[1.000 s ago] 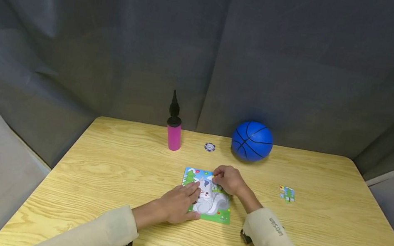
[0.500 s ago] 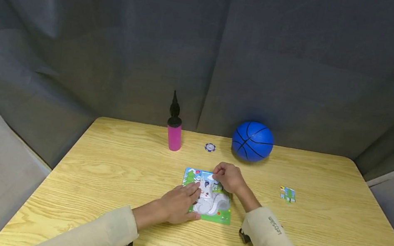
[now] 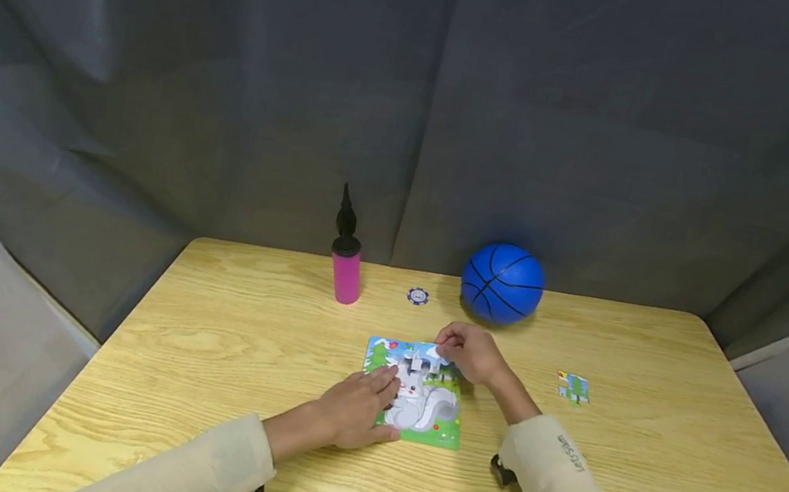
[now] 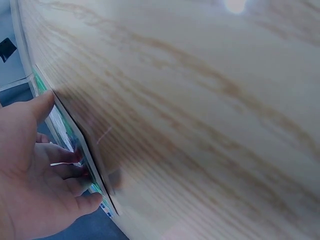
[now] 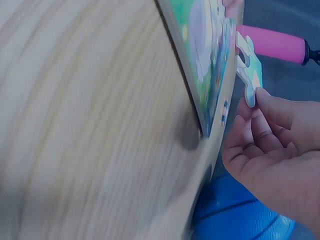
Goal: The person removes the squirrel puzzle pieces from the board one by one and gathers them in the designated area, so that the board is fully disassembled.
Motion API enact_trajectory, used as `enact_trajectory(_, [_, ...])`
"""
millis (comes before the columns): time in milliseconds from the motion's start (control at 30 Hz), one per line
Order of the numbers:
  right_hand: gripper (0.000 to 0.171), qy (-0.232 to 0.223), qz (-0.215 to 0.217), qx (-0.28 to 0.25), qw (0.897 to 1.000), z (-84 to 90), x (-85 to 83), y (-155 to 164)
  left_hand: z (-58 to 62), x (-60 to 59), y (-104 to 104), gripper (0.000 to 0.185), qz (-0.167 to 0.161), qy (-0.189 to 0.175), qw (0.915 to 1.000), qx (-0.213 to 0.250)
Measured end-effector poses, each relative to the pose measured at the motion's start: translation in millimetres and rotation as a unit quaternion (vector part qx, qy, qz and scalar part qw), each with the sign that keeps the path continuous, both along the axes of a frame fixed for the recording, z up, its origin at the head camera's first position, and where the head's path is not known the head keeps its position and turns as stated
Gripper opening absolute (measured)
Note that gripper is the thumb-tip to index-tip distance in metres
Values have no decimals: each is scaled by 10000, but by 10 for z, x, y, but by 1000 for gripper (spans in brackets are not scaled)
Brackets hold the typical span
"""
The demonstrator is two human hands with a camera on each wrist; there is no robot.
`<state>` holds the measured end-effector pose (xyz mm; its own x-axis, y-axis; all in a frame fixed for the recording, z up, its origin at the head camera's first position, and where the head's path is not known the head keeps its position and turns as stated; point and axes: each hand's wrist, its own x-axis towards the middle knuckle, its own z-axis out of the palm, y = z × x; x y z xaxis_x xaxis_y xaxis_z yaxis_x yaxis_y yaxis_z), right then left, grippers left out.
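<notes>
The right hand point(image 3: 476, 356) pinches a piece point(image 5: 255, 71), seemingly just above the puzzle point(image 3: 422, 411) near its far edge. The left hand point(image 3: 356, 409) rests on the puzzle's left side, fingers extended; the ball point(image 3: 503, 284) sits beyond.

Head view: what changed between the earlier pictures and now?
The right hand has shifted slightly to the right along the far edge of the puzzle, taking along the puzzle piece it pinches, which now tilts up off the picture. No new grasp or release is plain. The left hand still rests on the puzzle; the pink pump, round chip, blue ball and loose pieces stay put.
</notes>
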<state>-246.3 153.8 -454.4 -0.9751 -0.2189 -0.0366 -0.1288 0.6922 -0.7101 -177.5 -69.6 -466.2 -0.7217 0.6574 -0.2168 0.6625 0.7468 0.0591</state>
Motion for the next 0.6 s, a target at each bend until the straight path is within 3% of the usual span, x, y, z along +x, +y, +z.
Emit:
enact_trajectory(367, [6,-109,-53,-209,9997,34,31,451,-11,2,-17,75,-24,20,10000,54])
enact_trajectory(600, [9,-39,13,182,9998,106,53,841,-2,3,-8,74,-29,24,9999,101])
